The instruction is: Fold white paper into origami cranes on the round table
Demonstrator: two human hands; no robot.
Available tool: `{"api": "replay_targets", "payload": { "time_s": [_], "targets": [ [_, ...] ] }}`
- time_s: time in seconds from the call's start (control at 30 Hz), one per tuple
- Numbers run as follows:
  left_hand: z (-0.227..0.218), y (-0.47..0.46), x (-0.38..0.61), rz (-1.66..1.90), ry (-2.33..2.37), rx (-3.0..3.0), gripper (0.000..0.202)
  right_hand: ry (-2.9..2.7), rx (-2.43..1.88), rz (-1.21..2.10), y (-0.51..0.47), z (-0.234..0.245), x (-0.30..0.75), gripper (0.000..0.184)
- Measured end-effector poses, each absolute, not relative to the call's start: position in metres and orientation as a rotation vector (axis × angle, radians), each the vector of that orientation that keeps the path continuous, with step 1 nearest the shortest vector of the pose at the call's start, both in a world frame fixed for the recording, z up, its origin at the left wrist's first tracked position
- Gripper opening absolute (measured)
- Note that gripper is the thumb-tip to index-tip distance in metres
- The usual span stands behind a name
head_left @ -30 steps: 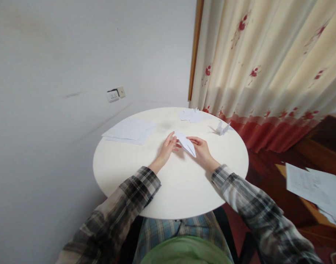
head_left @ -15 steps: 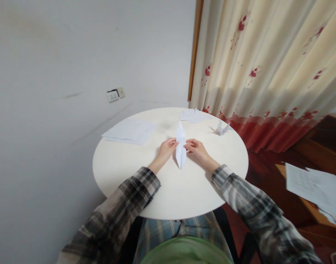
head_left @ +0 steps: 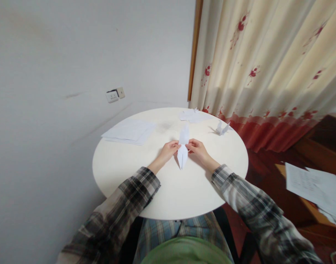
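A folded white paper (head_left: 182, 157), long and narrow, is held upright-lengthwise just over the round table. Its lower end narrows to a point split by a slit, and a crease crosses its middle. My left hand (head_left: 170, 150) pinches its left edge at that crease between thumb and fingers. On the opposite edge, my right hand (head_left: 197, 149) pinches it the same way. The fingers behind the paper are partly hidden. Beyond my right hand stands a folded paper crane (head_left: 221, 128) with raised wings.
The white round table (head_left: 168, 201) stands against the wall. A stack of white sheets (head_left: 126, 131) lies at its left, and more paper pieces (head_left: 194, 116) lie at the far edge. Printed papers (head_left: 313, 187) rest on a wooden surface at right, below a floral curtain (head_left: 256, 73).
The upper part of the folded paper now bends at the middle crease and looks shorter and wider. Both hands have shifted slightly, still pinching its edges.
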State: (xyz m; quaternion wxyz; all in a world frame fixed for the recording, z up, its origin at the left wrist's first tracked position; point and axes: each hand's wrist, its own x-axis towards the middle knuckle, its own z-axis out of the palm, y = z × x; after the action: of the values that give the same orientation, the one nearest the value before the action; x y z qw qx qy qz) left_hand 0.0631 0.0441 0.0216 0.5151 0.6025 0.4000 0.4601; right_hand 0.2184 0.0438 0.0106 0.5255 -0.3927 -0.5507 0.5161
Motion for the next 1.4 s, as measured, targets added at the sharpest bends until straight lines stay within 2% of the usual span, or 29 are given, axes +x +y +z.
{"api": "replay_targets", "payload": {
  "time_s": [0.6, 1.03, 1.4],
  "targets": [
    [0.020, 0.042, 0.063, 1.024, 0.876, 1.426, 0.022, -1.361, -0.881, 1.187, 0.044, 0.009, 0.215, 0.018],
    [0.021, 0.044, 0.062, 1.151, 0.791, 1.114, 0.020, -1.353, -0.749, 1.190, 0.044, 0.012, 0.220, 0.013],
    [0.011, 0.052, 0.058, 1.123, 0.743, 1.174, 0.016, -1.337, -0.761, 1.228, 0.041, 0.013, 0.222, 0.010]
  ]
}}
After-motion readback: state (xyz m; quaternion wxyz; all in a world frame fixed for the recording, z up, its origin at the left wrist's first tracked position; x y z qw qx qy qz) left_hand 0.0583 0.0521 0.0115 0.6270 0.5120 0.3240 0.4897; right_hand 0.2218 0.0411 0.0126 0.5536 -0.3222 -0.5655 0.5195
